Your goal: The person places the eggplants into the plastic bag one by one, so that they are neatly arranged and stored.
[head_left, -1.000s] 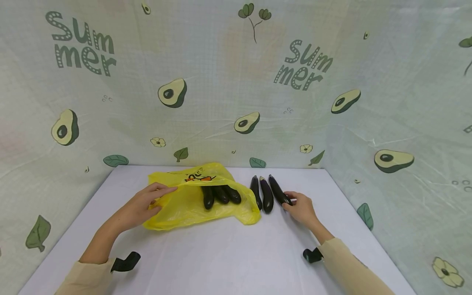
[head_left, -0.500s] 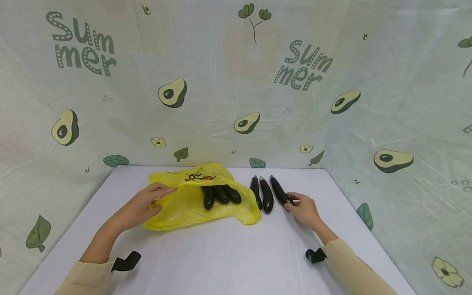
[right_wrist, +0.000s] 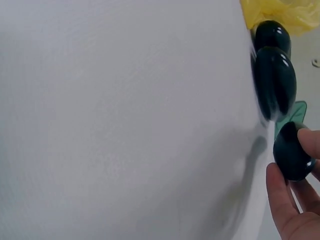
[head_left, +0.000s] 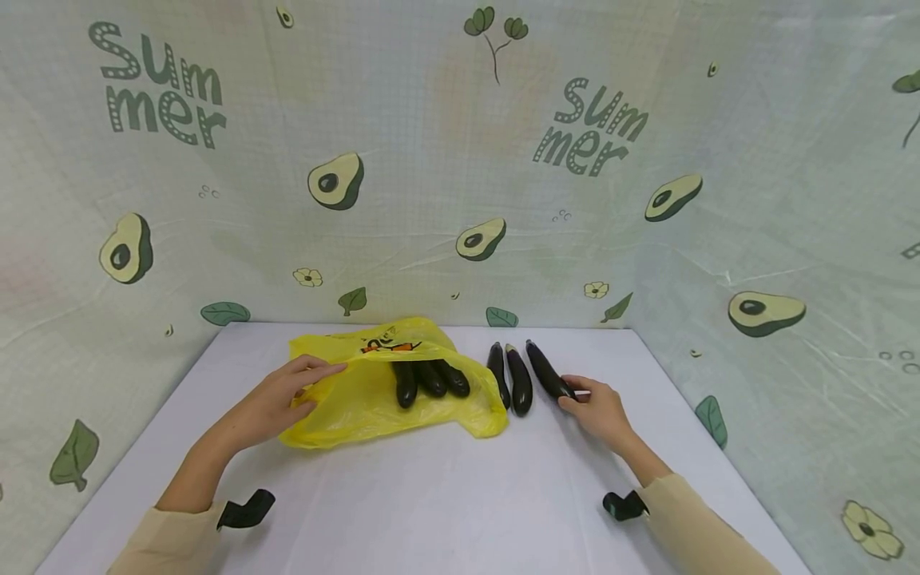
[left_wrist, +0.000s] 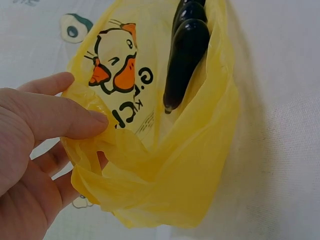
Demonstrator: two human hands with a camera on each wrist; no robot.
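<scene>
A yellow plastic bag lies on its side at the left, with its mouth toward me. My left hand pinches the bag's left edge; in the left wrist view the thumb lies over the film. Inside the bag are three dark eggplants, their far ends hidden under the printed film. To the right my right hand holds the near end of a long glossy eggplant between thumb and fingers. Two more eggplants, a slimmer one and a thicker one, lie side by side between it and the bag.
The white table ends at a patterned cloth wall at the back and sides. A black wrist mount sticks out from the left cuff, and another black mount from the right cuff.
My right hand has shifted slightly to the right, drawing the near end of the held eggplant with it and away from the other two. The left hand and the bag look unchanged.
</scene>
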